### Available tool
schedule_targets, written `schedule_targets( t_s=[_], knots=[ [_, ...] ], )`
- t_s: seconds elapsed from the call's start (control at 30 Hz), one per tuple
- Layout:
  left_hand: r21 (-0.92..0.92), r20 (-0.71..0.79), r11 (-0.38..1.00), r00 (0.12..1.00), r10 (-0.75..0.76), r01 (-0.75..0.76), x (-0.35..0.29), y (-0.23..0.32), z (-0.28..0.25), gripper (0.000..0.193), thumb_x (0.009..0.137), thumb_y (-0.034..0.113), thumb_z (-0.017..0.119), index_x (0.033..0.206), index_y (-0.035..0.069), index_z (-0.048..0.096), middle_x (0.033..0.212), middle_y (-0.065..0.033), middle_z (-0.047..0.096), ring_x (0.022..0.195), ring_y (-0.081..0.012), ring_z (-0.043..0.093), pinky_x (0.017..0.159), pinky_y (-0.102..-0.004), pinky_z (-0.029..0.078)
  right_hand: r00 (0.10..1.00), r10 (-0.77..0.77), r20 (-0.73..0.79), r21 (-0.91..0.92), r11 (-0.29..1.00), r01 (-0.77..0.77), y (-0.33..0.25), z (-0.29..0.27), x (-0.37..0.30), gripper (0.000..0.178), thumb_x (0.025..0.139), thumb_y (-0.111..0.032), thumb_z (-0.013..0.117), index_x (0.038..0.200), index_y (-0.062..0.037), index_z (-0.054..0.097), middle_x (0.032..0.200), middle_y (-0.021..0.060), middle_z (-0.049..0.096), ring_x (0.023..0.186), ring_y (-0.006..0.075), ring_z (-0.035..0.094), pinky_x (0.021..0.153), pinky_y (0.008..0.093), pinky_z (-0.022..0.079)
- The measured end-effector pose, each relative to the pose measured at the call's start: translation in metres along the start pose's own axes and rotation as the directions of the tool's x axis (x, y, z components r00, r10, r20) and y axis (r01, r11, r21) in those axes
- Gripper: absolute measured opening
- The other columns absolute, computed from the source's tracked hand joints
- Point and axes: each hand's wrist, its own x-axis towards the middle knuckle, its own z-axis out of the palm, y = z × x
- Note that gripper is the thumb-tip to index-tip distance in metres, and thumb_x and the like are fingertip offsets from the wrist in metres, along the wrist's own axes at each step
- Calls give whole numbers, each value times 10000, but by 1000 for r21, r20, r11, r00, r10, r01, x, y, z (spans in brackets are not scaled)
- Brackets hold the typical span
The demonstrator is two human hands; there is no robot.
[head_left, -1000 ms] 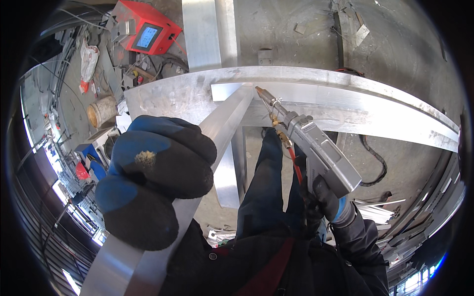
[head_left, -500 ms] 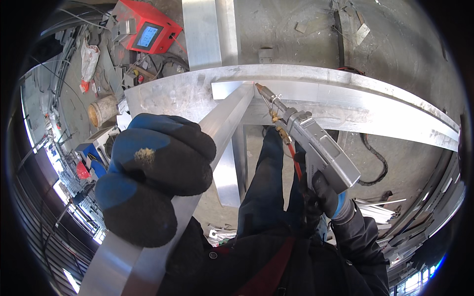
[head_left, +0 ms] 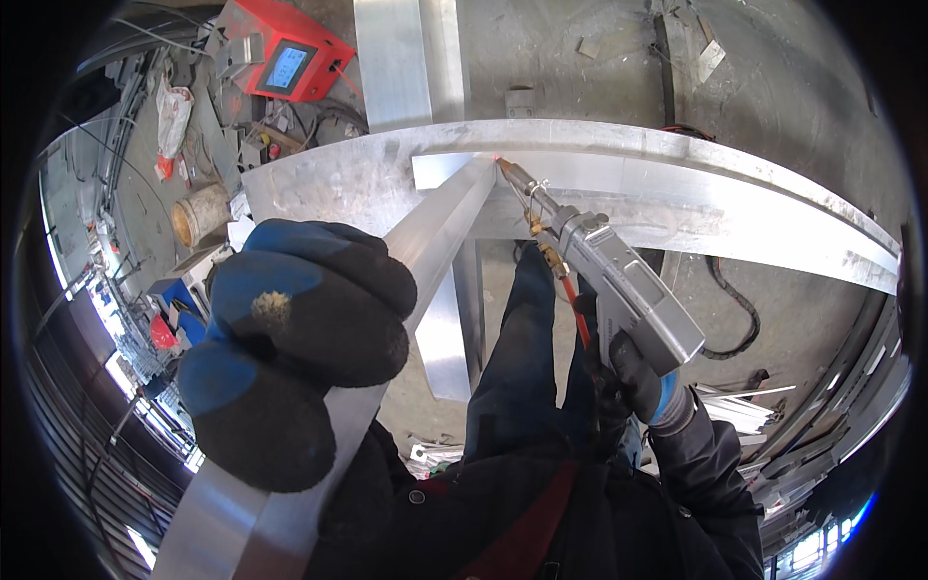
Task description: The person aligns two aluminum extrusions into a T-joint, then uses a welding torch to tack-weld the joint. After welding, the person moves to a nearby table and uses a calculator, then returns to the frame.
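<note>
My left hand (head_left: 300, 338), in a black and blue work glove, is closed around a long silvery metal bar (head_left: 440, 227) that slants up to the right. The bar's far end meets a flat metal strip (head_left: 619, 174) lying along a wide metal beam (head_left: 319, 184). In my gloved right hand (head_left: 638, 382) is a silver handheld welding gun (head_left: 638, 290), gripped by its handle. Its copper-coloured nozzle points at the joint between bar and strip, where a small red light spot shows. A red hose (head_left: 582, 324) runs down from the gun's brass fittings.
A red machine with a lit screen (head_left: 288, 66) stands at the far left. Another metal profile (head_left: 394, 68) runs away beyond the beam. A dirty bucket (head_left: 200, 217) and scraps lie to the left. A black cable (head_left: 749, 319) curls on the floor at right, near stacked metal lengths.
My left hand has shifted slightly left and down along with the view. The nozzle stays at the joint, and the red spot shows more clearly there.
</note>
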Motion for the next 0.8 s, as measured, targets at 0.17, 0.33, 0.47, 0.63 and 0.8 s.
schedule_targets(
  t_s=[0.17,0.33,0.47,0.63,0.8],
  knots=[
    [-9,15,1000,1000,-1,1,0,-4,-3,374,871,591,716,1087,312,589,956,-62,604,853,-281,571,740,-435,472,998,-68,-10,6,998,68,1,1,-1,224,1068,-182,605,1058,1,734,816,50,684,681,124,612,630,296,504],
    [-38,43,999,999,-4,5,-1,-6,-8,397,857,607,725,1102,324,595,958,-53,596,852,-275,561,738,-431,462,1000,-11,16,123,992,9,-10,-5,-7,317,1060,-201,575,1287,-2,671,858,57,682,699,110,593,653,285,501],
    [-59,68,998,998,-7,11,0,-6,-13,415,845,620,733,1115,334,600,960,-45,589,851,-270,553,736,-428,453,1000,-10,4,226,974,9,-13,-9,-8,497,1049,-222,562,1504,-22,567,887,65,689,730,100,594,693,279,508],
    [-79,94,997,996,-7,15,2,-7,-17,439,831,636,743,1130,346,606,962,-35,581,851,-263,542,733,-424,443,999,35,-24,123,992,-32,-10,-9,-9,323,1065,-238,592,1269,-5,686,863,52,685,726,106,605,676,288,511],
    [-87,105,996,994,-8,17,3,-7,-19,464,816,653,753,1145,358,612,964,-25,573,850,-257,532,731,-420,432,1000,17,-1,113,993,-17,-12,-9,-10,302,1094,-281,614,1056,-4,729,802,35,674,679,109,603,619,299,501]
  ],
)
